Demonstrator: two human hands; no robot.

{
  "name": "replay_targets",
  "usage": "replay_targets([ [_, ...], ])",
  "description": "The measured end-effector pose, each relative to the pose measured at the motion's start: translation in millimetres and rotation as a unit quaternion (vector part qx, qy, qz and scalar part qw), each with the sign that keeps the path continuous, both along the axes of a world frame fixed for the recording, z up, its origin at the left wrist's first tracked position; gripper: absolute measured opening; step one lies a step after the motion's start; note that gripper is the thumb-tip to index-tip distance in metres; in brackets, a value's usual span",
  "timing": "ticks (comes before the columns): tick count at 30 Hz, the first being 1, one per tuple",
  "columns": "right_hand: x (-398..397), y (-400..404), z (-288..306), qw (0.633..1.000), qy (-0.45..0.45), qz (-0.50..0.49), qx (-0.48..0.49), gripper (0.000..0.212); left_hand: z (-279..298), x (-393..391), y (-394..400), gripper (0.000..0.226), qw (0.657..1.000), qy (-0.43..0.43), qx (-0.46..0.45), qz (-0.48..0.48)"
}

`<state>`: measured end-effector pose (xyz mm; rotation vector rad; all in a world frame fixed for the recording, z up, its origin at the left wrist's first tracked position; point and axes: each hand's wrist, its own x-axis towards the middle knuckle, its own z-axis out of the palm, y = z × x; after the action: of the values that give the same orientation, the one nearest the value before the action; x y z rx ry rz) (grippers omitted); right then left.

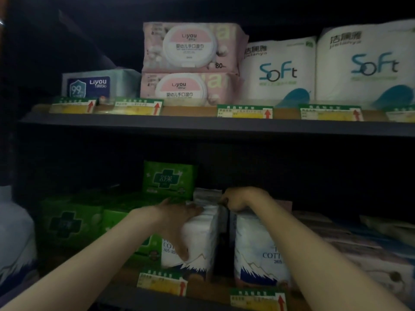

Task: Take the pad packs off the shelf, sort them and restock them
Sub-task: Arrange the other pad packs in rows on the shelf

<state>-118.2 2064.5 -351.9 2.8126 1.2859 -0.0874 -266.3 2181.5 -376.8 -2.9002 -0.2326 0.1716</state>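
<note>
Dim lower shelf (224, 297): left hand (177, 213) and right hand (240, 199) apparently grip white pad packs (197, 241).

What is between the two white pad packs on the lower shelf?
In the head view, a narrow dark gap separates the left white pad pack from the right white pad pack; it is too dark to tell whether anything stands inside.

**Both hands on white pad packs, lower shelf**

Left hand (179, 215) grips the top of the left white pad pack (197, 241), thumb down its front. Right hand (241, 198) curls over the top of the right white pad pack (256, 250). Dark gap between the packs. Green pad packs (168, 179) just left of the left fingers. Wipes, tissue rolls on the upper shelf (202, 126).
</note>
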Motion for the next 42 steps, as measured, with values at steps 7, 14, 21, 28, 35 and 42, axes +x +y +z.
replay_targets([
  [7,10,5,-16,0.997,0.034,0.009,0.062,0.041,4,4,1,0.111,0.999,0.009,-0.033,0.004],
  [14,-5,-9,-9,0.995,0.027,0.034,0.086,0.046,3,4,0,0.115,0.998,0.017,-0.047,0.026],
  [21,-27,-113,17,0.994,0.07,0.015,0.084,0.073,10,6,-21,0.116,0.998,0.03,0.003,0.049],
  [28,-29,-129,-36,0.977,0.151,-0.004,0.148,0.098,4,19,-34,0.121,0.999,0.019,-0.026,0.006],
  [35,-34,-91,-44,0.979,0.127,-0.022,0.16,0.089,5,21,-42,0.114,1.0,0.006,-0.023,0.002],
  [42,-32,-108,-27,0.971,0.179,-0.003,0.158,0.08,18,21,-60,0.115,0.989,-0.014,-0.136,-0.056],
])
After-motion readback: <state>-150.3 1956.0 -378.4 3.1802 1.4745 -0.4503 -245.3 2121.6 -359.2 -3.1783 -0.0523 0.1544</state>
